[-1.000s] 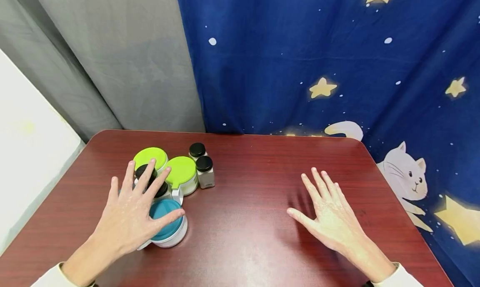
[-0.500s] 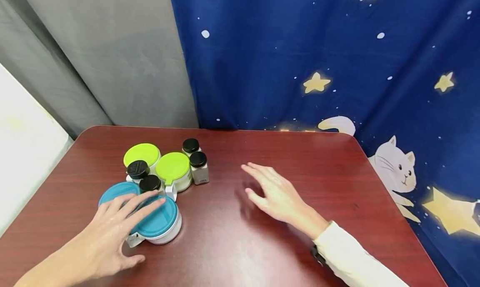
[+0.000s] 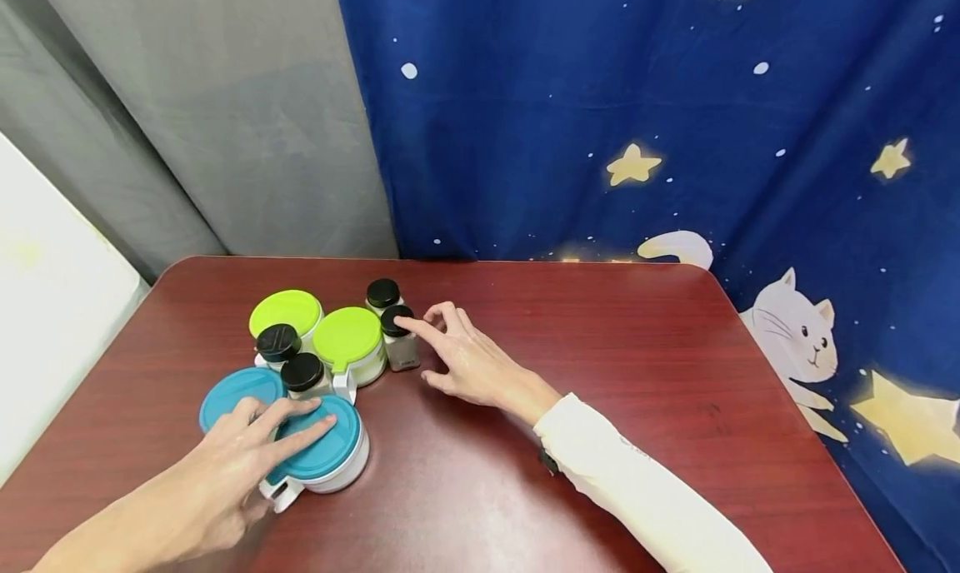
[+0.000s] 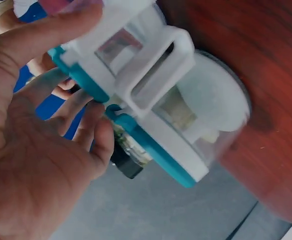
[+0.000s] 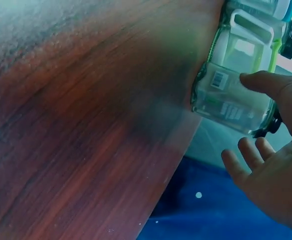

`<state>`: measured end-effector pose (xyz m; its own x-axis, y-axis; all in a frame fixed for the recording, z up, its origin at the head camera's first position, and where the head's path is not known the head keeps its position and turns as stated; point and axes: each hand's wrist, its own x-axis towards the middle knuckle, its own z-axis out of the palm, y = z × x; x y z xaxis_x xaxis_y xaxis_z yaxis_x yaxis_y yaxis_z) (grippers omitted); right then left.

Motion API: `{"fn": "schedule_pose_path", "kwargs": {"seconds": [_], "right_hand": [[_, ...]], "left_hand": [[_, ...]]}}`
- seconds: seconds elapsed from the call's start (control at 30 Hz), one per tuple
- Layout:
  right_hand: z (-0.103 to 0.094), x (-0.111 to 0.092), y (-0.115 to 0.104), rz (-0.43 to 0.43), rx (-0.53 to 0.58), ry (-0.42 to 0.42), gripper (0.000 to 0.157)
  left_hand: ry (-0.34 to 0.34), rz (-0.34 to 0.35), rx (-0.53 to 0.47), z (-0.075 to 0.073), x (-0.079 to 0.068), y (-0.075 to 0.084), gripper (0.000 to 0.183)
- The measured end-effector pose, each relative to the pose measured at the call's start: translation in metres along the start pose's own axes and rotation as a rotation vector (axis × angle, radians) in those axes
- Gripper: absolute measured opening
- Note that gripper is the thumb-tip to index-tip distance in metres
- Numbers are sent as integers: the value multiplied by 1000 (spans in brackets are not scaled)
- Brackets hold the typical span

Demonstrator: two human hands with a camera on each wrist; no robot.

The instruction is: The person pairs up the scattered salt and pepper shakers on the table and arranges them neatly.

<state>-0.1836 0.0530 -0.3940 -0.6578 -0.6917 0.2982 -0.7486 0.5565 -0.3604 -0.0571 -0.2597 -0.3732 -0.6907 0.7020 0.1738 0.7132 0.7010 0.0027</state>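
My left hand (image 3: 236, 465) rests its first fingers on the blue lid (image 3: 337, 431) of a clear, white-handled seasoning jar at the front of a cluster. In the left wrist view, its thumb lies close by the jar's white handle (image 4: 160, 70). Beside the cluster's right end is my right hand (image 3: 476, 361), index fingertip at the black cap of a small square glass jar (image 3: 403, 355). From the right wrist view, the thumb overlaps this glass jar (image 5: 230, 97) while the other fingers stay spread, loosely bent.
A second blue-lidded jar (image 3: 238, 394), two green-lidded jars and more black-capped bottles crowd together at the table's left. Another black-capped jar (image 3: 383, 293) stands just behind the right hand's one. The reddish wooden table (image 3: 637, 373) extends right; curtains hang behind.
The right hand has swept left from the table's right side to the black-capped jar. The left hand has shifted down and left, its fingers settling on the front blue lid.
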Motion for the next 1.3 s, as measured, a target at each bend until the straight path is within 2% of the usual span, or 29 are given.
{"fn": "schedule_pose_path", "kwargs": {"seconds": [0.07,0.17,0.27,0.4,0.5,0.63,0.73,0.83,0.93,1.03,1.13,1.23,1.3], "right_hand": [[2,3,2,18,25,5,73],[4,6,3,21,62,20,60],[4,7,5,1,98,23,51],[5,0,4,27,108,26,49],[5,-8,3,58,93,34,53],[5,-19,1,40,125,21,59],[4,-26,-3,10,162,5,59],[4,-33,-7,-22,180,6,59],[4,-40,-9,-39,194,15,59],[5,-45,-10,-43,249,19,61],[7,-48,-11,-50,368,13,64],[10,-49,-14,-57,489,12,64],[11,-49,-16,-53,528,18,64]], "left_hand": [[12,-11,-28,1,2,2,99],[83,-33,-56,6,5,7,98],[166,-95,-54,14,8,17,97],[219,-214,-50,23,11,35,96],[202,-327,-123,26,12,49,98],[172,-460,-253,27,14,63,102],[159,-468,-327,29,17,65,102],[158,-449,-369,30,22,64,98],[142,-469,-395,31,29,65,95],[122,-506,-437,33,33,66,94],[104,-544,-509,35,35,68,96],[79,-621,-583,35,34,69,107],[51,-679,-616,35,33,69,117]]}}
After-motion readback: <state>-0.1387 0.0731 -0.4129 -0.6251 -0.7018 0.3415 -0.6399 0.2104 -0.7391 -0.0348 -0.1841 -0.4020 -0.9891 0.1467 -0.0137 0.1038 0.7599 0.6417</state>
